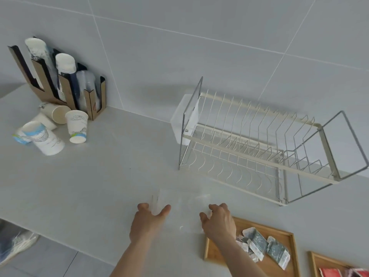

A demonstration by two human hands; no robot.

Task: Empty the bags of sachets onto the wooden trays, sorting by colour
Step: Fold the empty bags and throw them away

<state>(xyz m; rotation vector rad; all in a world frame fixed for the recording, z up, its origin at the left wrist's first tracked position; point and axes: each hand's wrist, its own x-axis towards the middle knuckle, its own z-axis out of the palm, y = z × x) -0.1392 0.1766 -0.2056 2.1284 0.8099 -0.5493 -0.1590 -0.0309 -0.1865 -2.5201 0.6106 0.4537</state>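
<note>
A clear, empty-looking plastic bag (180,210) is stretched between my two hands just above the grey counter; it is blurred and hard to make out. My left hand (146,221) pinches its left side, and my right hand (219,222) grips its right side. Just right of my right hand lies a wooden tray (263,226) with several grey-green sachets (277,252) on it. A second wooden tray (327,258) at the bottom right corner holds red sachets (329,272), partly cut off by the frame.
A white wire dish rack (259,148) stands against the tiled wall on the right. At the back left a cardboard cup holder (60,82) and several loose paper cups (52,130) sit on the counter. The counter edge runs along the lower left, with floor below.
</note>
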